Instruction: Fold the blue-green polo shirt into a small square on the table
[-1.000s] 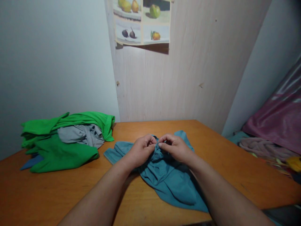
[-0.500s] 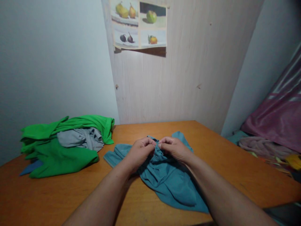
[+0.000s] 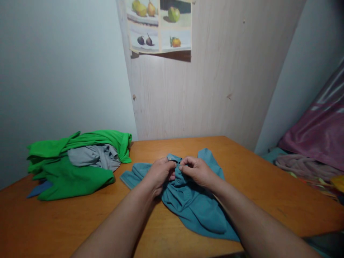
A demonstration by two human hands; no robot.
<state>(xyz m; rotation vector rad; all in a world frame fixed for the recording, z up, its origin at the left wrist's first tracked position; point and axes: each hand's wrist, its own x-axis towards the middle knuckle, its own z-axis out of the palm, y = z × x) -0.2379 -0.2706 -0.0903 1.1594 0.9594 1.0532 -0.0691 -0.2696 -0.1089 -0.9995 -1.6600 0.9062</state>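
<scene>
A teal shirt [image 3: 199,211] lies rumpled on the wooden table in front of me, its sleeves spread to the left and to the upper right. My left hand [image 3: 160,173] is closed on the cloth near the collar, thumb on top. Close beside it, my right hand [image 3: 197,171] pinches the shirt's placket between thumb and forefinger. The two sets of fingertips are almost touching. Whatever small part lies between them, such as a button, is too small to make out. Folds of cloth bunch up below both hands.
To the left on the table [image 3: 268,200] lies a heap with a bright green garment [image 3: 91,138], a darker green one [image 3: 77,182], a grey one [image 3: 92,157] and a bit of blue cloth [image 3: 40,189]. Fruit pictures [image 3: 161,27] hang on the back wall. Pink fabric [image 3: 317,132] drapes at right.
My left hand has turned slightly, and its fingers now curl lower under the cloth. The right fingertips have shifted a little left. The whole view has tilted slightly.
</scene>
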